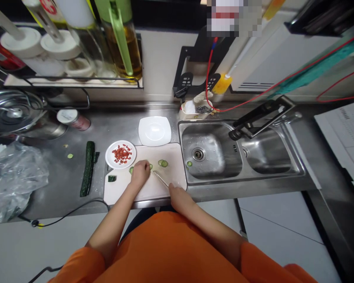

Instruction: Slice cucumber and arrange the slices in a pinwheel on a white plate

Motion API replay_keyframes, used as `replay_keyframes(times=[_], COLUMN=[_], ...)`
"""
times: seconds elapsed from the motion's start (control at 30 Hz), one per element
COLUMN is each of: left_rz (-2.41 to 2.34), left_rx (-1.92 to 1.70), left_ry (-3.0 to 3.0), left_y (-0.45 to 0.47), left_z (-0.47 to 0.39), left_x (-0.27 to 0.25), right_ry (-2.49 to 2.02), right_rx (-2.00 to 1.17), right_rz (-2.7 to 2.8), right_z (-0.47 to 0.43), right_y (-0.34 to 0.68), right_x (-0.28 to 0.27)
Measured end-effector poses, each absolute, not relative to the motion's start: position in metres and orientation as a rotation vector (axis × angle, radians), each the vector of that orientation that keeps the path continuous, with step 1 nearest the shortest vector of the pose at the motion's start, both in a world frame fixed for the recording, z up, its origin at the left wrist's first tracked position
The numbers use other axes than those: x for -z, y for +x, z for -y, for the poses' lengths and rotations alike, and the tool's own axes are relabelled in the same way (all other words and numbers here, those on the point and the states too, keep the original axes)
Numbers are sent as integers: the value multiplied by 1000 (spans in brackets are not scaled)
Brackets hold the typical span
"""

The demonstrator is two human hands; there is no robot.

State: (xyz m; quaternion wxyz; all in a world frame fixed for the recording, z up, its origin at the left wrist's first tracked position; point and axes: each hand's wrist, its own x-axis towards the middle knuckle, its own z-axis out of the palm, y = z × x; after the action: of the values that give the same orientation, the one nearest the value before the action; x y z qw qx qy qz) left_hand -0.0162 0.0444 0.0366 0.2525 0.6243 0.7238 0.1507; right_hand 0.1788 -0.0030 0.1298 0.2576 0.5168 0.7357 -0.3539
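- A stainless-steel kitchen counter (118, 122) runs beneath a rack of bottles, with a double sink to the person's right.
- At the centre of the work, a cucumber piece (131, 170) lies on a pale cutting board (175, 155), largely hidden by the person's left hand (141, 172); green shows at either side of it.
- The left hand's fingers are curled closed over the piece; how firmly they press cannot be told.
- The right hand (179, 196) grips a knife (161, 179) by its handle, the blade angled toward the left hand.
- Slicing appears to be the step in hand. Another cut would call for steady pressure on the piece, fingertips tucked back from the edge.
- Cut slices (163, 163) rest just right of the blade; a dark green chunk (112, 178) sits at the board's left side.
- Beyond, a round plate (109, 158) of chopped red pieces (122, 153) and a squarish white plate (155, 130) border the board.
- Farther left lies a long cucumber (87, 169), near a clear plastic bag (17, 173).
- One stray slice (189, 164) lies in the sink (215, 173).
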Motion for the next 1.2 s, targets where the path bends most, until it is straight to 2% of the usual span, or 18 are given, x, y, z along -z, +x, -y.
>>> replay_keyframes(times=[0.17,0.4,0.77,0.97,1.2], left_rz=[-1966,-2211,-2269,-1929,-1654], left_rx=[-481,-597,-530,-592,-237], left_ry=[1541,1271,1526,1682,1811], left_y=[-26,-64,-72,-42,20], left_z=[-36,-6,-1,-35,-87], left_x=[-45,-44,-40,-53,-42], right_ry=[1409,1419,1393,1411,1410], right_rx=[933,918,928,943,928], right_rz=[-2000,-2003,-1981,-1992,-2006], right_z=[2,2,2,5,5], right_y=[182,184,184,184,184], right_x=[-128,-124,-125,-124,-124])
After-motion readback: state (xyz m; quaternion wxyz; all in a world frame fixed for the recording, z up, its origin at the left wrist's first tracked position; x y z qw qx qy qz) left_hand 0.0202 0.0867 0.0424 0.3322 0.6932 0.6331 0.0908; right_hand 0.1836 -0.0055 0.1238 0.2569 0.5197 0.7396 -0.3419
